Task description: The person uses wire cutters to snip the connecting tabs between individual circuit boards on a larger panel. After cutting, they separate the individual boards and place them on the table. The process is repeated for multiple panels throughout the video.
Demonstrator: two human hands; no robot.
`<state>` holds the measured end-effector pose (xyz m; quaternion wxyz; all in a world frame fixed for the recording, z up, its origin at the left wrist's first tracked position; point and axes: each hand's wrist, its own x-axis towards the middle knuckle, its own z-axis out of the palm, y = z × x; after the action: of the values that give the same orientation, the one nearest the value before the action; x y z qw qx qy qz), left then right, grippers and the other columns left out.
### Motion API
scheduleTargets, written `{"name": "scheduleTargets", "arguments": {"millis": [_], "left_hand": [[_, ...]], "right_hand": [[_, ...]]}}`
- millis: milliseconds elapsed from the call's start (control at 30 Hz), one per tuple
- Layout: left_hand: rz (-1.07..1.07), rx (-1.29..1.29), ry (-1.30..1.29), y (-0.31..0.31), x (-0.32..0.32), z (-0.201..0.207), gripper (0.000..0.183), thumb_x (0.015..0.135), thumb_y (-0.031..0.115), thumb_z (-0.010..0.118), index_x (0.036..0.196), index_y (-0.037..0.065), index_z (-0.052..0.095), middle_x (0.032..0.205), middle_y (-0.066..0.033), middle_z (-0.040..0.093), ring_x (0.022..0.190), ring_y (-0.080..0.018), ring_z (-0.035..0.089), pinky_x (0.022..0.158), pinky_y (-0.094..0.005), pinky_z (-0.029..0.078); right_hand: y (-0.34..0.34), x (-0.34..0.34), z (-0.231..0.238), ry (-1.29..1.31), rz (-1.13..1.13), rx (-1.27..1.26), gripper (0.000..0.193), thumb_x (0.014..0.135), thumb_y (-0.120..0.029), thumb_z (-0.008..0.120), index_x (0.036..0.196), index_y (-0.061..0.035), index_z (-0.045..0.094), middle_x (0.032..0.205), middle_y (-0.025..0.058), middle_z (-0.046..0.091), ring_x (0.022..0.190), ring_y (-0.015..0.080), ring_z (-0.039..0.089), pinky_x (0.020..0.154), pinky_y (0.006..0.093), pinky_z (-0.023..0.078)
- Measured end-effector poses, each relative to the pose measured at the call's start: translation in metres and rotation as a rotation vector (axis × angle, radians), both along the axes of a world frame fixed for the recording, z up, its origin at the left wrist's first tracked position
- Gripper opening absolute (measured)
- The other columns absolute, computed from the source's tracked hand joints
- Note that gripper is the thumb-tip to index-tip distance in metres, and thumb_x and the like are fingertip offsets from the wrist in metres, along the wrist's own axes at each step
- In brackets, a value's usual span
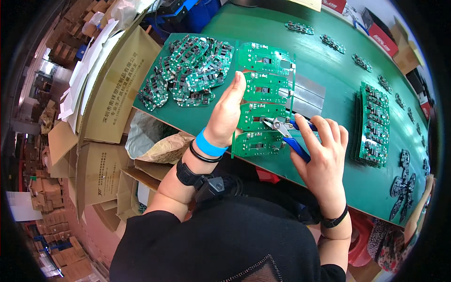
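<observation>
My left hand [226, 113] grips a green circuit board panel [263, 84] by its left side, thumb up along the edge and the other fingers hidden beneath. Several joined boards make up the panel, with thin rails along both sides. In my right hand [324, 150] is a pair of side cutters [296, 145] with blue handles. Their metal jaws lie over the panel's lower right part, by the gap between two boards; whether they touch it I cannot tell. Beyond my left hand lies a heap of separate circuit boards [192, 68].
A stack of board panels [373, 124] stands on the green table [253, 23] at right. Single boards [332, 43] line the far side, near dark parts [403, 185]. A grey metal plate [307, 96] lies behind the panel. Cardboard boxes [117, 89] crowd the left; another person's arm [420, 211] shows at right.
</observation>
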<state>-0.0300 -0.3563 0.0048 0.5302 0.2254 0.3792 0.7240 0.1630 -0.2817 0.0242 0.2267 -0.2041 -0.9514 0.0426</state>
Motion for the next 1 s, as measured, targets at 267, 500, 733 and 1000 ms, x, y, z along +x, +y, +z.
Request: {"name": "scheduleTargets", "arguments": {"millis": [267,500,733,1000], "left_hand": [[0.001,0.002,-0.032,0.001,-0.004,-0.002,0.055,0.099,0.049,0.027,0.132,0.007,0.042,0.123,-0.0147,0.054,0.107,-0.0272,0.059,0.087,-0.0418,0.051],[0.012,-0.019,-0.021,-0.001,-0.005,0.0,0.057,0.098,0.05,0.027,0.132,0.007,0.042,0.123,-0.0153,0.054,0.107,-0.0279,0.059,0.087,-0.0433,0.051],[-0.213,0.076,-0.431,-0.011,-0.02,-0.011,0.069,0.096,0.056,0.019,0.141,0.005,0.028,0.135,-0.0218,0.043,0.108,-0.0372,0.057,0.085,-0.0511,0.052],[-0.301,0.269,-0.639,-0.011,-0.006,-0.027,0.067,0.097,0.051,0.022,0.145,0.004,0.015,0.146,-0.0299,0.018,0.104,-0.0379,0.059,0.074,-0.0446,0.058]], "right_hand": [[0.003,-0.004,-0.001,0.025,0.011,0.052,0.058,0.059,-0.012,0.073,0.116,-0.0105,0.06,0.101,0.0086,0.054,0.093,0.0268,0.052,0.085,0.0398,0.038],[0.008,-0.003,-0.011,0.11,0.032,0.031,0.058,0.058,-0.019,0.075,0.114,-0.0103,0.059,0.098,0.007,0.053,0.087,0.0243,0.052,0.076,0.0376,0.038],[0.022,0.011,-0.008,0.339,-0.113,-0.038,0.046,0.062,-0.009,0.07,0.108,-0.005,0.064,0.092,0.0099,0.055,0.082,0.0268,0.053,0.075,0.0361,0.04],[0.025,0.001,-0.02,0.237,-0.16,-0.071,0.043,0.066,-0.013,0.07,0.108,-0.0068,0.063,0.091,0.0079,0.055,0.085,0.0244,0.053,0.075,0.0354,0.039]]}}
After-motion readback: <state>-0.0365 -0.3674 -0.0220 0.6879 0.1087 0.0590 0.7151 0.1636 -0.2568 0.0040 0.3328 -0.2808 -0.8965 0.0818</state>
